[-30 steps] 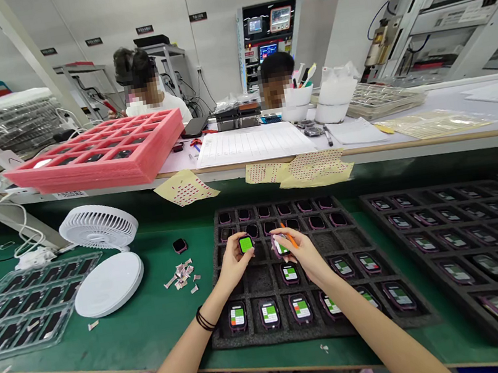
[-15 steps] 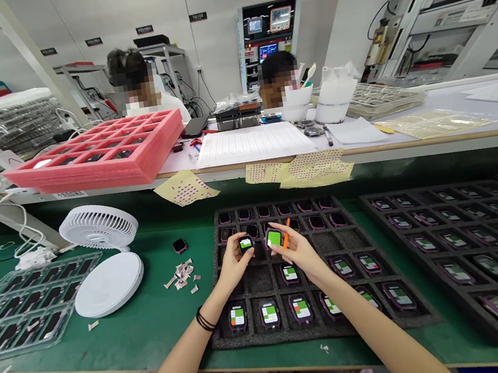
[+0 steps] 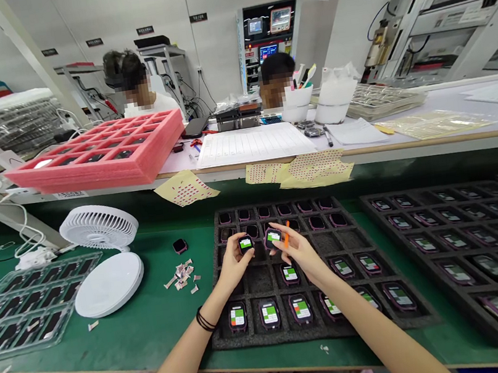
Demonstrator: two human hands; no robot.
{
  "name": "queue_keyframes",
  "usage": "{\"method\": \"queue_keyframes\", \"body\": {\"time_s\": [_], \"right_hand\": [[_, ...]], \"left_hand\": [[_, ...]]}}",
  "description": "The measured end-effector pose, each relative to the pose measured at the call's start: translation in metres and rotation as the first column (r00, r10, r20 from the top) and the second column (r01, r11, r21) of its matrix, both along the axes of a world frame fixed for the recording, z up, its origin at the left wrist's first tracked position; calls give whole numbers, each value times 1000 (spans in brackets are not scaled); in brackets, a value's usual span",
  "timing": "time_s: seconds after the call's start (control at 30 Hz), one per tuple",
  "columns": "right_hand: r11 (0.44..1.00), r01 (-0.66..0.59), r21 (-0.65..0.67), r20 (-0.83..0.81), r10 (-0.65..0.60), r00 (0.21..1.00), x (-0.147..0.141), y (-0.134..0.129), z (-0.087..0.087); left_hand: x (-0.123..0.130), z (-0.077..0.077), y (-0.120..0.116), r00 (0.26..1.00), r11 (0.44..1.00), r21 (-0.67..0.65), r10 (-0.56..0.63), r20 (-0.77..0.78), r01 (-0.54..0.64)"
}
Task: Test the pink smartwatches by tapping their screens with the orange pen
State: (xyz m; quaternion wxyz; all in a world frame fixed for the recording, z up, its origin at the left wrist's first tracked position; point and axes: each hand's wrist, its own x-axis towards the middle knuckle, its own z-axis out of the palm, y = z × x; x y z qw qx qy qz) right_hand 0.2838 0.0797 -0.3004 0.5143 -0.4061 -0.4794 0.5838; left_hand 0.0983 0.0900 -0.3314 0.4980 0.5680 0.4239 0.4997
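My left hand (image 3: 234,265) is shut on a small black smartwatch (image 3: 246,243) with a lit green-and-white screen, pinching it above a black foam tray (image 3: 223,340). My right hand (image 3: 300,251) grips a second smartwatch (image 3: 273,237) by its edges, a short gap from the first, along with a thin orange stick (image 3: 287,234). Below both hands, several purple-rimmed watches (image 3: 290,274) lie in the tray's pockets. The pockets directly under my hands are hidden.
A second black foam tray (image 3: 424,204) with watches lies to the right. On the left are a white fan (image 3: 98,227), a round white disc (image 3: 109,285), paper scraps (image 3: 180,276), a lone watch (image 3: 180,246) and a clear plastic tray (image 3: 28,310). Co-workers (image 3: 133,85) sit beyond the far bench.
The watch in my right hand has turned to show its screen, and the orange stick now stands more upright. The left-hand watch has tilted and sits lower in view. The trays have not moved.
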Motion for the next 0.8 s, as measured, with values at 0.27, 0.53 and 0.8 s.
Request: {"method": "queue_keyframes", "body": {"time_s": [0.27, 0.53, 0.8], "right_hand": [[998, 13, -56, 109, -7, 994, 0, -2, 4], [988, -151, 36, 322, 131, 938, -4, -1, -13], [985, -171, 37, 403, 142, 904, -5, -3, -16]], "left_hand": [[1, 1, -6, 998, 992, 127, -16, -62, 24], [-1, 14, -12, 886, 865, 455, 26, -463, 212], [-5, 7, -8, 772, 815, 487, 81, -631, 313]]}}
